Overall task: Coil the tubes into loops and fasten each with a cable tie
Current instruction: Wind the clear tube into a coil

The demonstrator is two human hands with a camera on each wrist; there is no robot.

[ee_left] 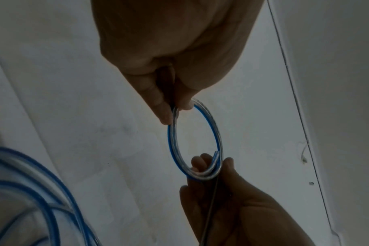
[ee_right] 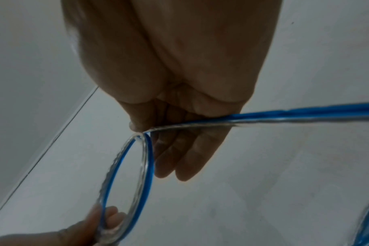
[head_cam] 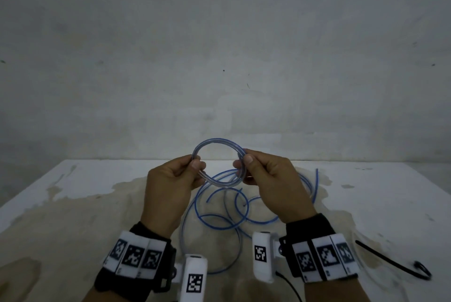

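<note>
While one small loop (head_cam: 218, 163) of clear, blue-striped tube is formed at frame centre, nothing is tied yet; loose tubing (head_cam: 220, 213) sprawls on the table (head_cam: 73, 204) below, black cable tie (head_cam: 393, 261) lower right, untouched. Left hand (head_cam: 170, 187) pinches the loop's left side, right hand (head_cam: 271, 179) pinches its right side, both raised, thumbs on top.

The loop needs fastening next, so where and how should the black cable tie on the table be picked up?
Pinch the cable tie on its straight strap, coming from above with the right hand, which is nearer. It lies flat on the table, its curled end towards the near edge, so mid-strap probably gives the cleanest pinch.
</note>
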